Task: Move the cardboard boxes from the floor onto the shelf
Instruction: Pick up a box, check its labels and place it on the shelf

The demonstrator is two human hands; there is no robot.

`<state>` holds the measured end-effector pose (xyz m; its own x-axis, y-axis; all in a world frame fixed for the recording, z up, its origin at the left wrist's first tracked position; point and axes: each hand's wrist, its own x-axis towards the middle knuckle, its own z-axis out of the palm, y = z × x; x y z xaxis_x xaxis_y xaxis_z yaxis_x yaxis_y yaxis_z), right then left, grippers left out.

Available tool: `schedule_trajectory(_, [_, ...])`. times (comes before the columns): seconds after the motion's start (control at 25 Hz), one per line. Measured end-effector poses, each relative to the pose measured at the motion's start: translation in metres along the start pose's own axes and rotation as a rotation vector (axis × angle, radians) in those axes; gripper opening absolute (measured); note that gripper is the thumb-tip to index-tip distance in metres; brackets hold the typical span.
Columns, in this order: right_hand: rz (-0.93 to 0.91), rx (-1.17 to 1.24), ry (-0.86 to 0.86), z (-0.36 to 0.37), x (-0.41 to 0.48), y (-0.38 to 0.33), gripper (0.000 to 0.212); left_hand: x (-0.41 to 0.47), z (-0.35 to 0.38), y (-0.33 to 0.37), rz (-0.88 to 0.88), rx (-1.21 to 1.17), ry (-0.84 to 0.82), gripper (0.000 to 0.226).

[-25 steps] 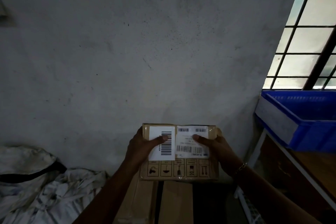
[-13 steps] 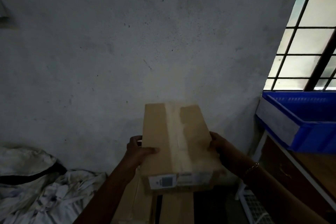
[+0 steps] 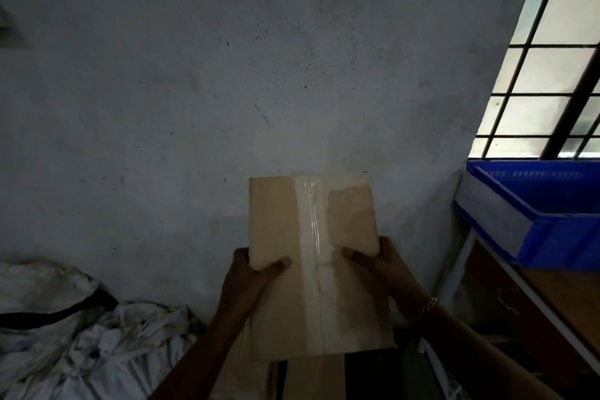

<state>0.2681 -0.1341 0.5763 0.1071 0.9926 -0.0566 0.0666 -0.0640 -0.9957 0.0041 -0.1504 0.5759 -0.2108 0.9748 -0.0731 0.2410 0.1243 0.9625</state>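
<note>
A brown cardboard box (image 3: 311, 237) with clear tape down its middle is held up in front of the grey wall, its broad taped face towards me. My left hand (image 3: 251, 276) grips its left edge, thumb on the face. My right hand (image 3: 380, 265) grips its right edge, thumb lying across the face, a gold bracelet on the wrist. Below it more cardboard boxes (image 3: 311, 377) lie on the floor, mostly hidden by the held box. The shelf (image 3: 552, 302) with a white frame and brown board stands at the right.
A blue plastic bin (image 3: 545, 204) sits on top of the shelf, under a barred window (image 3: 558, 75). A heap of white sacks and cloth (image 3: 74, 334) lies on the floor at the left. The wall is close ahead.
The box has been turned from its labelled end face to its broad taped face and tipped further towards me. Both hands slid down its side edges, thumbs now on the face.
</note>
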Motion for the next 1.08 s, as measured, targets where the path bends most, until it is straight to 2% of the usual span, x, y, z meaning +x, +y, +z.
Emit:
schedule_trajectory(0.04, [0.03, 0.026, -0.029, -0.001, 0.002, -0.004, 0.058, 0.006, -0.005, 0.004, -0.019, -0.026, 0.004, 0.103])
schedule_trajectory(0.16, [0.055, 0.012, 0.012, 0.005, 0.008, -0.011, 0.072, 0.015, -0.006, 0.019, -0.088, -0.005, -0.036, 0.124])
schedule_trajectory(0.28, [0.04, -0.102, 0.154, 0.009, 0.009, -0.007, 0.066, 0.009, 0.009, 0.014, -0.06, 0.072, -0.01, 0.114])
schedule_trajectory(0.36, [0.054, -0.134, 0.186, 0.008, 0.003, -0.003, 0.064, 0.008, 0.015, 0.008, -0.039, 0.138, -0.026, 0.11])
schedule_trajectory(0.44, [0.092, -0.142, 0.167, 0.004, -0.002, 0.004, 0.077, 0.006, 0.017, 0.007, -0.058, 0.207, -0.073, 0.117])
schedule_trajectory(0.52, [0.154, -0.077, 0.122, -0.007, -0.006, 0.006, 0.09, 0.008, 0.005, 0.014, -0.145, 0.098, -0.117, 0.111])
schedule_trajectory(0.6, [0.298, 0.071, 0.011, -0.02, -0.013, -0.005, 0.079, 0.011, -0.014, 0.025, -0.355, -0.182, -0.161, 0.108])
schedule_trajectory(0.68, [0.368, 0.144, -0.089, -0.04, -0.013, -0.009, 0.07, 0.015, -0.023, 0.029, -0.461, -0.231, -0.217, 0.107])
schedule_trajectory(0.8, [0.382, 0.029, -0.151, -0.052, -0.011, -0.014, 0.07, 0.005, -0.009, 0.027, -0.379, -0.075, -0.332, 0.073])
schedule_trajectory(0.88, [0.361, -0.024, -0.128, -0.052, -0.011, -0.011, 0.064, -0.003, 0.003, 0.019, -0.298, -0.042, -0.41, 0.08])
schedule_trajectory(0.96, [0.258, -0.02, -0.096, -0.045, -0.022, -0.007, 0.039, -0.01, 0.015, 0.014, -0.241, -0.095, -0.426, 0.067])
schedule_trajectory(1.0, [0.234, 0.009, -0.067, -0.045, -0.025, 0.001, 0.034, -0.01, 0.023, 0.008, -0.199, -0.109, -0.407, 0.066])
schedule_trajectory(1.08, [0.215, 0.059, -0.032, -0.045, -0.034, 0.018, 0.041, -0.009, 0.036, -0.007, -0.133, -0.077, -0.349, 0.087])
